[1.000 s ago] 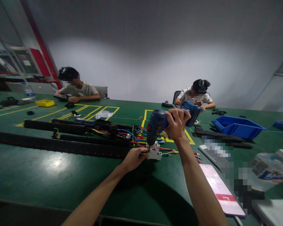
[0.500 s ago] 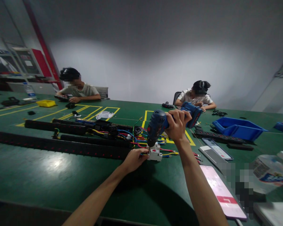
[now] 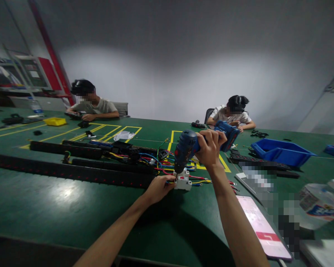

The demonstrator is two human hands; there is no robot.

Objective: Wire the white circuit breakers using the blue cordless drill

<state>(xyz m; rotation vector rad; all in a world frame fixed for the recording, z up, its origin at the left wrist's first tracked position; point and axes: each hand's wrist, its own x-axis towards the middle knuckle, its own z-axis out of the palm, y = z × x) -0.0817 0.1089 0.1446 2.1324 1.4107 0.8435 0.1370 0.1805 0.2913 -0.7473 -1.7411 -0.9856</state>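
Note:
My right hand [image 3: 210, 148] is wrapped round the handle of a blue cordless drill [image 3: 185, 146], which is tilted with its nose down. The bit meets the top left part of a white circuit breaker [image 3: 183, 182] on the green table. At the breaker's left side my left hand [image 3: 159, 188] is closed, thumb and forefinger pinching thin wires [image 3: 170, 181], with the fingertips against the breaker. Red, yellow and blue wires with ring terminals [image 3: 203, 181] stick out on its right. A long black power strip [image 3: 72, 172] lies to the left of my left hand.
More black strips [image 3: 69, 149] and loose wiring lie behind. On the right are a blue bin [image 3: 281, 150], a phone [image 3: 263, 224] and a plastic bottle [image 3: 321, 205]. Two people [image 3: 96, 105] sit across the table. A yellow tray [image 3: 55, 121] stands at the far left.
Hardly anything differs. Both hands, the drill and the circuit breaker keep their places.

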